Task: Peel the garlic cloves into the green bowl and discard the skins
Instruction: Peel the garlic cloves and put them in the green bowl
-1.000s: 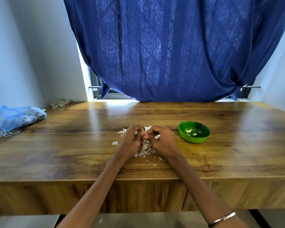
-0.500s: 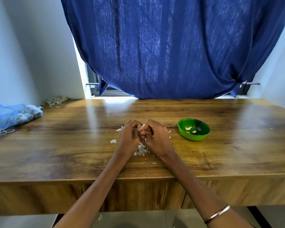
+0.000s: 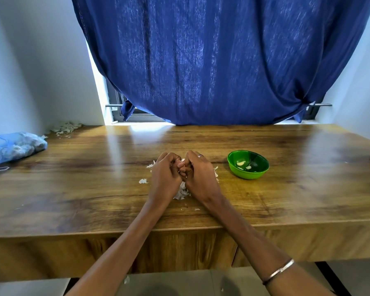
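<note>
My left hand [image 3: 166,175] and my right hand [image 3: 198,176] are pressed together over the middle of the wooden table [image 3: 94,189], fingers curled inward and fingertips meeting around something small that stays hidden between them. A pile of white garlic skins [image 3: 181,192] lies under and around both hands. The green bowl [image 3: 248,164] stands to the right of my right hand and holds a few peeled cloves [image 3: 241,163].
A blue mesh bag [image 3: 13,147] of garlic lies at the table's left edge. More skins [image 3: 65,128] sit in the far left corner. A dark blue curtain [image 3: 222,60] hangs behind the table. Loose skin flakes [image 3: 143,181] lie left of my hands.
Both hands have closed tighter together, covering more of the skin pile. The view has shifted slightly; the bowl has not moved.
</note>
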